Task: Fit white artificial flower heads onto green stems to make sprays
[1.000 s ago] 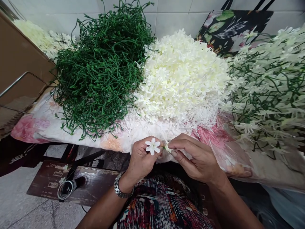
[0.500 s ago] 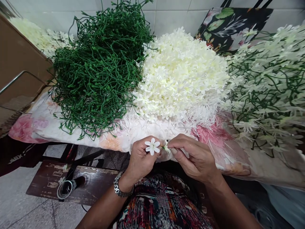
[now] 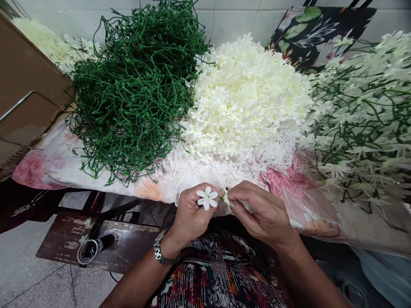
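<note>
Just below the white pile [image 3: 247,98], the left hand [image 3: 192,216] pinches an open flower [image 3: 207,198]. The right hand [image 3: 263,214] grips a smaller bloom [image 3: 225,199] beside it, apparently fitting it onto a stem. Seating it calls for steady, aligned fingertips.

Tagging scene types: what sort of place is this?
Probably a home or small workshop where artificial flowers are assembled by hand. Cues: a heap of green stems, a mound of loose white blossoms, stemmed sprays on a floral cloth, left hand holding a white flower, right hand pinching a bud.
</note>
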